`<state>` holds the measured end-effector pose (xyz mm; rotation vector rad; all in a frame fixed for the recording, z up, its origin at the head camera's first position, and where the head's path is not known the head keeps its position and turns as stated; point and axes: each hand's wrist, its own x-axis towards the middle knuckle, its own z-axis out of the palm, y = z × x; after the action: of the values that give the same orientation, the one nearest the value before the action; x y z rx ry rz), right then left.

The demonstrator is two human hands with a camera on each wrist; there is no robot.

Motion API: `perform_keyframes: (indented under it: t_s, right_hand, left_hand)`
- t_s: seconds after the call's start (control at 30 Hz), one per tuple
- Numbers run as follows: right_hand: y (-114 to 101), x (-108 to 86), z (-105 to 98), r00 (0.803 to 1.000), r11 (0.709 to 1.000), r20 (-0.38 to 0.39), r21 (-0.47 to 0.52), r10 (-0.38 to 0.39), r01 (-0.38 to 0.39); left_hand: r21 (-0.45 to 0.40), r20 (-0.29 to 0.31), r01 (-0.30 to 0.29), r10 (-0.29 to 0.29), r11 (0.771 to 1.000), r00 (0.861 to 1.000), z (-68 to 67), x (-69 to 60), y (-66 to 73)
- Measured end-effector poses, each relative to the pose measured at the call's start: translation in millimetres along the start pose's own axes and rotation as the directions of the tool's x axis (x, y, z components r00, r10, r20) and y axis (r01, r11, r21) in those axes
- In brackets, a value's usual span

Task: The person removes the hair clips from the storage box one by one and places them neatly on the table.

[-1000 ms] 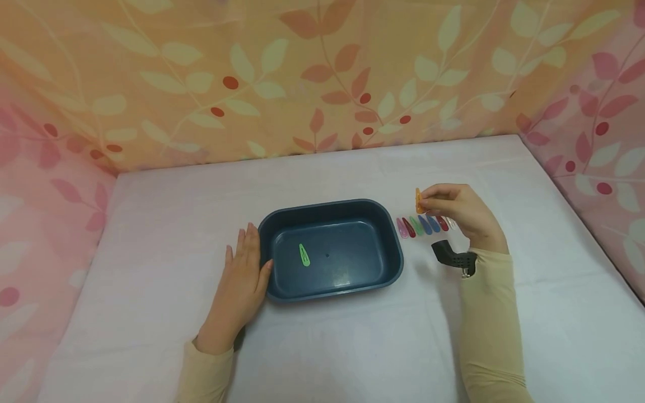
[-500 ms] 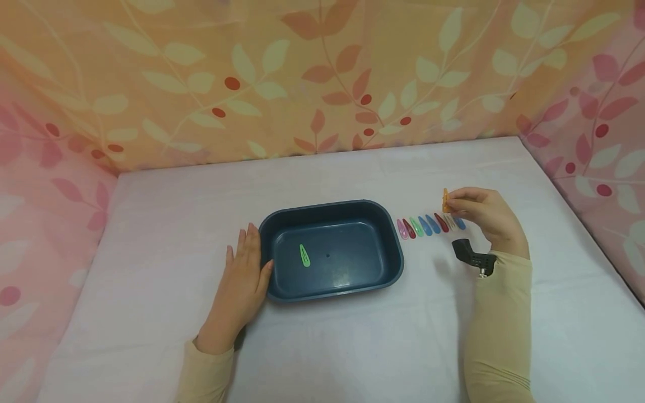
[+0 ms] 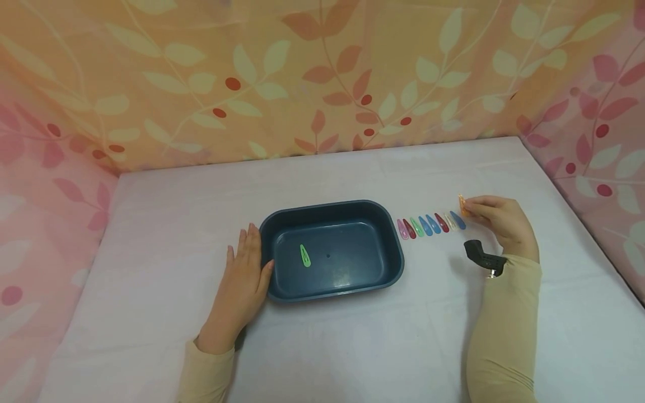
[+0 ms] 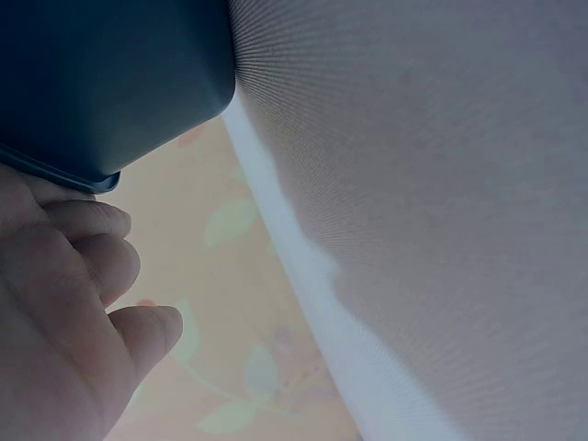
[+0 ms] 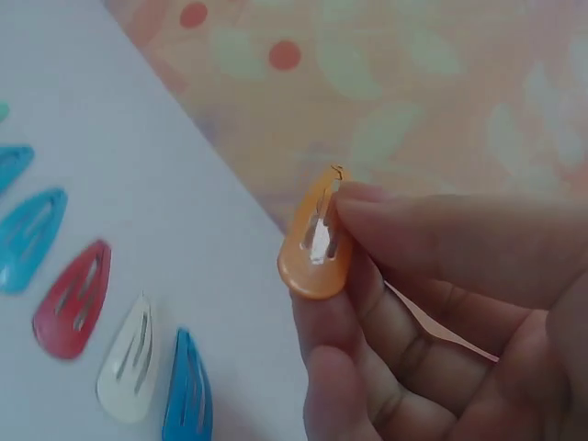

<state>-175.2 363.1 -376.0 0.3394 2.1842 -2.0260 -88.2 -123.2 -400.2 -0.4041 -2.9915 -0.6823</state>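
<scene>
Between thumb and fingers my right hand (image 3: 506, 224) pinches an orange snap hair clip (image 5: 315, 248), held above the cloth at the right end of a row of clips. That row runs from a pink clip (image 3: 402, 229) by the tray to a blue clip (image 3: 458, 220), with red, green, blue and white ones between. My left hand (image 3: 241, 280) rests with straight fingers against the left end of a dark blue tray (image 3: 335, 295). Inside the tray lies one green hair clip (image 3: 305, 256). In the left wrist view, the fingers (image 4: 147, 335) touch the tray's rim.
A white cloth (image 3: 191, 212) covers the table. Behind it hangs a floral curtain (image 3: 322, 73), with pink floral cloth (image 3: 604, 112) at the sides. A black wrist mount (image 3: 484, 257) sticks out from the right sleeve.
My right hand has moved to the right along the row with the orange hair clip, uncovering the white and last blue clips, and is slightly lower. The left hand and tray stay put.
</scene>
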Motion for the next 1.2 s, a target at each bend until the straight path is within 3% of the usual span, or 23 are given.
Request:
perform_keyframes:
  t_s: [0.17,0.27,0.53,0.73,0.97,1.2]
  right_hand:
    - [8,0.6,-7,0.995,0.992,-0.07,-0.102,0.072,-0.079]
    - [14,-0.1,-12,0.993,0.982,-0.091,-0.166,0.075,-0.09]
    - [21,-8.7,-25,0.991,0.985,-0.114,-0.147,0.075,-0.091]
    - [25,-9.5,-29,0.982,0.947,-0.17,-0.296,0.079,-0.128]
    - [25,-5.2,-22,0.975,0.93,-0.204,-0.332,0.091,-0.156]
    - [25,2.2,-12,0.972,0.843,-0.23,-0.515,0.042,-0.158]
  left_hand:
    - [0.001,0.001,-0.001,0.001,1.0,1.0,-0.2,-0.1,-0.3]
    - [-0.003,0.002,-0.004,0.004,1.0,1.0,0.8,0.7,-0.2]
    - [-0.014,-0.002,-0.04,0.04,0.999,0.999,6.7,8.6,5.1]
    - [-0.015,-0.007,-0.056,0.056,0.998,0.998,7.8,9.2,6.6]
    - [-0.011,0.022,-0.027,0.028,1.0,0.999,3.6,8.2,5.3]
    - [-0.004,0.007,-0.019,0.019,1.0,1.0,2.4,6.7,2.8]
